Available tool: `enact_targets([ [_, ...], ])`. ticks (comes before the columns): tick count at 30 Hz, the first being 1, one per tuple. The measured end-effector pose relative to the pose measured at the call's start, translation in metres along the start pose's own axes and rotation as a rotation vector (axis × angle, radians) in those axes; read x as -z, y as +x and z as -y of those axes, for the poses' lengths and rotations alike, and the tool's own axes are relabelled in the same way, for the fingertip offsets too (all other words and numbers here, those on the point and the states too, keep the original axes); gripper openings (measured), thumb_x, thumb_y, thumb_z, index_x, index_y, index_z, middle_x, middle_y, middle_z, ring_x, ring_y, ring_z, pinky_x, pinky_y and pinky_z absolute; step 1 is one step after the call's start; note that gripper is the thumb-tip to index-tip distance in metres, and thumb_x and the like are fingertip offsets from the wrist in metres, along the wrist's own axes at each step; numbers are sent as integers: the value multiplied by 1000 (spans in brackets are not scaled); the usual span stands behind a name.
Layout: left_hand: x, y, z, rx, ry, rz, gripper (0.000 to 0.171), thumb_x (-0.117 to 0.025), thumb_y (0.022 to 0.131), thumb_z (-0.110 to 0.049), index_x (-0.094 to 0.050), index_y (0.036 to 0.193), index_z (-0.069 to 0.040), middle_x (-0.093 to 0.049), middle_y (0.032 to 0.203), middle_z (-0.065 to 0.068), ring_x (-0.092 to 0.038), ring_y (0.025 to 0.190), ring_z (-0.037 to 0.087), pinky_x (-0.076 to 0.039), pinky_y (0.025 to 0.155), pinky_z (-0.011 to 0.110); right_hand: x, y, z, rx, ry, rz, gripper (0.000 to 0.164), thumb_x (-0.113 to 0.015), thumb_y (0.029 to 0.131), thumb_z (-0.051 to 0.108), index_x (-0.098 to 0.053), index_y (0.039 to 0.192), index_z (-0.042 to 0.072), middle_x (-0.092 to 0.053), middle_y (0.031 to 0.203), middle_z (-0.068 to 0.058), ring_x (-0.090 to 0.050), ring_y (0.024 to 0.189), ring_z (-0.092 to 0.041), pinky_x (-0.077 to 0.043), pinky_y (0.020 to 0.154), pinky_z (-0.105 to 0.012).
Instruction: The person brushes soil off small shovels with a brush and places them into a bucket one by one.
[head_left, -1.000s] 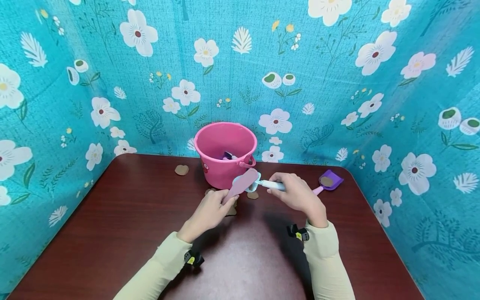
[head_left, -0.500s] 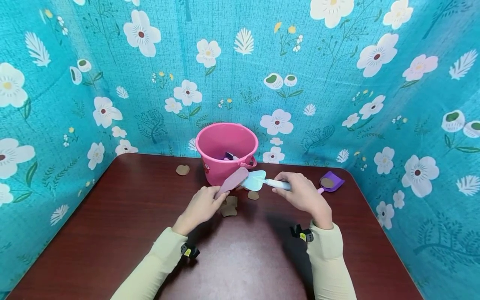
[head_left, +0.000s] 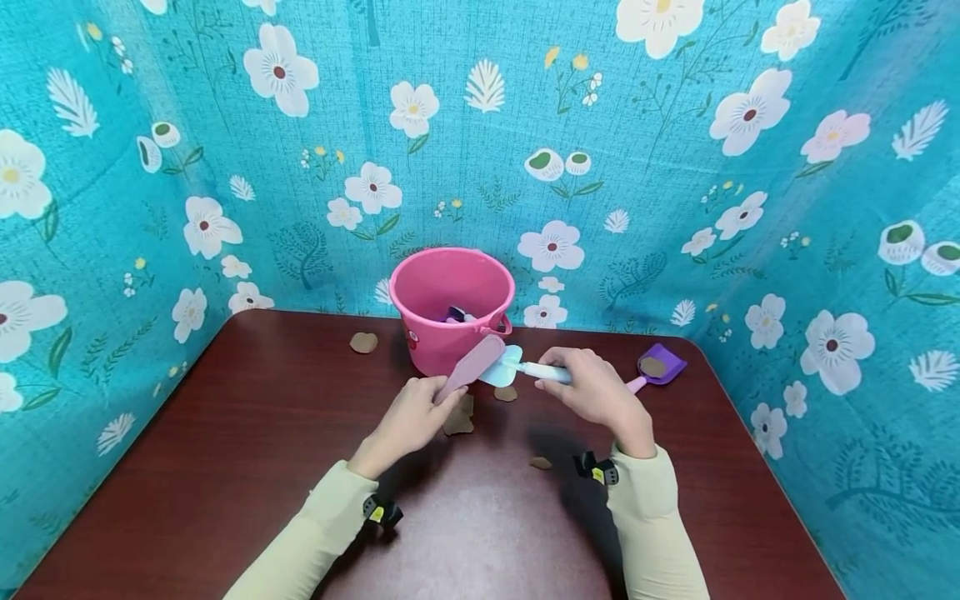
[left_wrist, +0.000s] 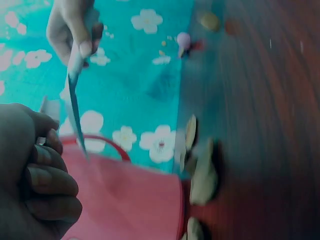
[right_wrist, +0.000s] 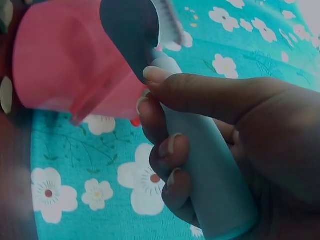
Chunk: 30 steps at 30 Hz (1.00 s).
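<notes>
My left hand (head_left: 405,423) grips the handle of a flat mauve paddle-shaped tool (head_left: 478,363). In my right hand (head_left: 596,387) is a light blue trowel (head_left: 501,367), its pale handle (right_wrist: 205,170) wrapped by the fingers and thumb. The mauve tool's far end overlaps the trowel blade in the head view, in front of the pink bucket (head_left: 431,348). A ridged pale edge (right_wrist: 169,22) shows beside the dark-looking blade in the right wrist view. Below the tools lie flat brown pieces, one (head_left: 506,393) under the blade and others (head_left: 459,417) by the left hand.
Right of the bucket a purple shovel (head_left: 670,363) lies with a brown piece (head_left: 652,367) on its scoop. Another piece (head_left: 363,342) sits left of the bucket, and a small one (head_left: 540,462) nearer the front. Small tools (head_left: 459,315) show inside the bucket. Floral cloth (head_left: 480,192) hangs behind.
The trowel blade swung out from behind the mauve tool, tilted, then moved back left against it. A small brown piece now lies on the table before my right hand, where none showed earlier.
</notes>
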<state>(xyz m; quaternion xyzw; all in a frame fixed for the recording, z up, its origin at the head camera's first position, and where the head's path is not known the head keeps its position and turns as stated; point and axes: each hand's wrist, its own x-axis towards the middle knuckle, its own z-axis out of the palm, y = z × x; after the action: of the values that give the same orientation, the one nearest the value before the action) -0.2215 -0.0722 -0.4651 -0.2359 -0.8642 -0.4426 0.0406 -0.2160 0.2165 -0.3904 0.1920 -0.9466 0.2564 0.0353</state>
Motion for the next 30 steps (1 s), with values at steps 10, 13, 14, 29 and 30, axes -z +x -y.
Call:
enact_targets([
  [10, -11, -1, -8, -99, -94, 22, 30, -62, 103, -27, -58, 76, -13, -41, 57, -10, -38, 50, 2, -33, 49, 20, -3, 2, 11, 49, 0, -3, 20, -81, 88, 20, -71, 105, 14, -69, 90, 3, -60, 78, -15, -52, 72, -35],
  [13, -10, 1, -3, -80, -96, 0, 32, -61, 103, -27, -56, 75, -14, -41, 56, -9, -38, 50, 3, -33, 48, 21, 0, 0, 10, 46, 3, -17, 19, -81, 88, 20, -71, 104, 15, -69, 88, 4, -59, 76, -15, -51, 69, -35],
  [14, -9, 2, -1, -69, -105, 3, 32, -61, 104, -28, -55, 75, -14, -41, 56, -8, -38, 50, 4, -33, 48, 22, 1, -1, 9, 43, 8, -21, 19, -81, 88, 20, -71, 104, 15, -68, 87, 4, -59, 75, -15, -50, 69, -35],
  [29, 4, 2, 10, 0, -183, -26, 23, -60, 104, -25, -63, 85, -11, -46, 62, -2, -37, 53, 9, -32, 47, 24, 15, -11, 3, 28, 94, -52, 20, -80, 89, 20, -70, 106, 16, -66, 88, 3, -58, 77, -17, -50, 70, -36],
  [30, 4, 1, 8, -5, -198, -27, 24, -61, 104, -25, -62, 84, -11, -46, 62, -2, -38, 53, 9, -32, 47, 24, 14, -10, 5, 34, 99, -51, 19, -80, 90, 20, -70, 106, 16, -66, 87, 3, -58, 77, -17, -50, 69, -36],
])
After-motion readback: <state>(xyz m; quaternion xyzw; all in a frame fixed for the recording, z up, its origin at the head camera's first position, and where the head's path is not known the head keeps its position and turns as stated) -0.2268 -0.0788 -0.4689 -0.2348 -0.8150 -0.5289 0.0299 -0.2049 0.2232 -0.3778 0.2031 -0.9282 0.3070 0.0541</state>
